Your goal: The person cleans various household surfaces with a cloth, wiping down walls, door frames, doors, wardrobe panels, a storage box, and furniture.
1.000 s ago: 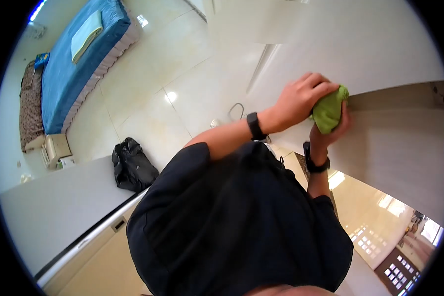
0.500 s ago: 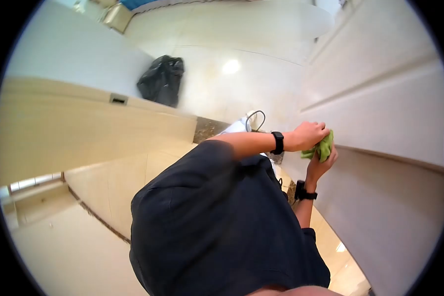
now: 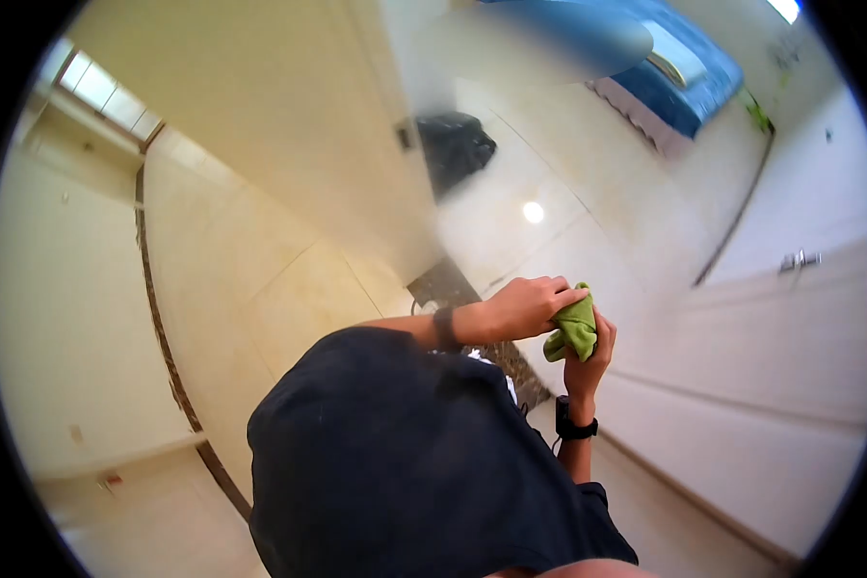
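Note:
A crumpled green cloth (image 3: 575, 328) is bunched between my two hands. My left hand (image 3: 527, 306) grips its upper left side, with the fingers curled over the top. On the other side, my right hand (image 3: 595, 353) has its fingers wrapped against the cloth's right edge. Both hands are held close together in front of my dark shirt (image 3: 405, 453), above the floor near a white door (image 3: 742, 356). The cloth touches neither the door nor the floor as far as I can see. Each wrist wears a black band.
A pale wooden door (image 3: 289, 125) stands to the left, with a black plastic bag (image 3: 453, 144) on the floor behind its edge. A dark stone threshold (image 3: 443, 289) crosses below my hands. Farther off are a blue-covered bed (image 3: 660, 87) and a door handle (image 3: 800, 260).
My view has turned, bringing the bed and door handle into sight. Both hands, still on the green cloth, have come away from the white door surface and appear lower and farther left.

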A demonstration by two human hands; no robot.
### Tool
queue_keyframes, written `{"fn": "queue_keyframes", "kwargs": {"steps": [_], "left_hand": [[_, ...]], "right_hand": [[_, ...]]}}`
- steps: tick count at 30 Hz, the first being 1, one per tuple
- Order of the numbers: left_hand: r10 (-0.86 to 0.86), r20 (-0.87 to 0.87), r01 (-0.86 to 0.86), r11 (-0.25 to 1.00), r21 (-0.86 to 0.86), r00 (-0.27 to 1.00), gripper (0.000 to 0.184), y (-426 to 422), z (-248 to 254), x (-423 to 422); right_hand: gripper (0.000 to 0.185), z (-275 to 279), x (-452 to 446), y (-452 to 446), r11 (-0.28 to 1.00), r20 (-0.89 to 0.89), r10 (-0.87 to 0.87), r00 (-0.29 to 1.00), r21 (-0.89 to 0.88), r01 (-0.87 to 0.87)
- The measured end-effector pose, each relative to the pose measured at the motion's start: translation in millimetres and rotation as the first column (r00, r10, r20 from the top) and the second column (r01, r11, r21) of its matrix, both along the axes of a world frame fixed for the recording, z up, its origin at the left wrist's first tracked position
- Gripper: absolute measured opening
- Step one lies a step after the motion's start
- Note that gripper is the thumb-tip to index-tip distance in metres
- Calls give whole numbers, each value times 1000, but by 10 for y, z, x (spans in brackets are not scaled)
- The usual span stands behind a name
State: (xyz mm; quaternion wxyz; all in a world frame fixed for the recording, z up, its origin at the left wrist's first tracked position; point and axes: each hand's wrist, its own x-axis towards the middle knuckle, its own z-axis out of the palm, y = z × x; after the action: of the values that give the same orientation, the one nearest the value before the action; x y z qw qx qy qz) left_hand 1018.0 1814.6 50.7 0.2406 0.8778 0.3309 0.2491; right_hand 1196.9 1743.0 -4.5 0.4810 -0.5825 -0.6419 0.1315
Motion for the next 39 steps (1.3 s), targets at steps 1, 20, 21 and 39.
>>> {"fn": "queue_keyframes", "kwargs": {"steps": [1, 20, 21, 39], "left_hand": [[52, 26, -50, 997, -52, 998, 59, 41, 69, -217], [748, 535, -920, 319, 228, 393, 60, -225, 357, -3704], [747, 548, -927, 295, 233, 376, 60, -253, 336, -3765], [604, 731, -938, 312, 151, 318, 59, -26, 672, -3943]], "right_hand": [[55, 93, -169, 185, 997, 4, 72, 997, 24, -72], [58, 663, -4237, 1633, 532, 93, 809, 580, 302, -791], [58, 661, -4330, 1625, 508, 84, 824, 560, 327, -797], [68, 1200, -4547, 1743, 432, 209, 791, 574, 473, -768]]}}
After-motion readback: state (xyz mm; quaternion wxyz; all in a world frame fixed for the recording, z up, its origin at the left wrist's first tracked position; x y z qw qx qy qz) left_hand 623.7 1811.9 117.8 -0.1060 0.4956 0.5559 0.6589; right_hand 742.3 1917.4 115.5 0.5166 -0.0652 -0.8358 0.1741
